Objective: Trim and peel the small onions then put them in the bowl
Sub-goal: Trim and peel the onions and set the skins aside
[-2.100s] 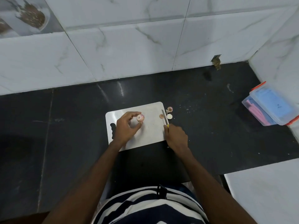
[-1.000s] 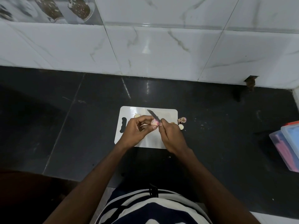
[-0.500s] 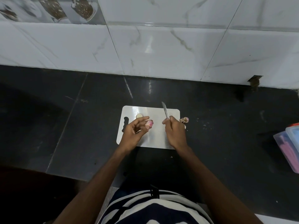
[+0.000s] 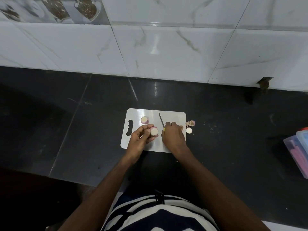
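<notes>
A white cutting board point(image 4: 173, 117) lies on the dark countertop. My left hand point(image 4: 140, 139) pinches a small onion point(image 4: 154, 131) above the board, its pale cut face turned up. My right hand point(image 4: 173, 136) rests on the board and grips a small knife point(image 4: 161, 120) whose blade points away toward the wall. A second trimmed onion piece point(image 4: 144, 120) sits on the board's far left part. Cut ends and papery skin point(image 4: 190, 123) lie on the counter just off the board's right edge, with a round white slice point(image 4: 189, 130) beside them. No bowl is in view.
The black stone countertop point(image 4: 83, 122) runs to a white marble-tiled wall point(image 4: 166, 47) at the back. Stacked clear plastic boxes point(image 4: 298, 147) with pink and blue contents stand at the far right edge. My striped shirt fills the bottom.
My hands met over the board with the knife at the onion, then parted. The right hand has lowered onto the board with the knife. The onion's cut face has turned upward in my left hand.
</notes>
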`<state>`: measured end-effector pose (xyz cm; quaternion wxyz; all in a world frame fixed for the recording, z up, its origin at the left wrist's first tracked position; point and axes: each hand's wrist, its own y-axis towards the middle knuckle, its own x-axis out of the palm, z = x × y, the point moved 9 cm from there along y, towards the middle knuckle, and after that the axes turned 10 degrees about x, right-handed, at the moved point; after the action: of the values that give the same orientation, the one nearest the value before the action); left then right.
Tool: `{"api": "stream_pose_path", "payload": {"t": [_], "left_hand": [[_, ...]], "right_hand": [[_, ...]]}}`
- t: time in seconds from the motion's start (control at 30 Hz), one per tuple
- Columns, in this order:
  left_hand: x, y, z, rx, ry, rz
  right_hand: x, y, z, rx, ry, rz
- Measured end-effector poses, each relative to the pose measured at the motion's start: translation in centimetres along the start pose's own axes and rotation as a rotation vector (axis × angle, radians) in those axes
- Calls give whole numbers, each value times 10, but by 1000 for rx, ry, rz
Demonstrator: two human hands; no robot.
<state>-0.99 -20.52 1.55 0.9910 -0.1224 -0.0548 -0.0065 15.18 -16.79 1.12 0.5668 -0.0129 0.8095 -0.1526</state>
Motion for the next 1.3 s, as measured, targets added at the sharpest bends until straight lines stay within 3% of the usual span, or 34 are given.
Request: {"api": "stream_pose_path", "payload": {"t": [0.07,0.2,0.47,0.63,0.83,1.0,1.1,1.3], "left_hand": [[-2,2,0,5,-1,2],[-2,5,-3,9,-15,-17],[23,5,16,49,209,-249],[33,8,45,304,569,-425],[35,11,65,497,724,-549],[36,10,71,562,716,-529],[34,9,70,513,697,-503],[40,4,74,553,723,-583]], "right_hand": [[-15,-6,0,-61,133,64],[-8,-17,8,8,833,-350],[-6,-28,25,31,1082,-449],[-8,-32,24,-49,1006,-476],[-29,-33,17,-146,879,-394],[-46,-30,18,-186,856,-316],[-50,-31,19,-196,841,-296],[-53,-35,18,-227,787,-287]]}}
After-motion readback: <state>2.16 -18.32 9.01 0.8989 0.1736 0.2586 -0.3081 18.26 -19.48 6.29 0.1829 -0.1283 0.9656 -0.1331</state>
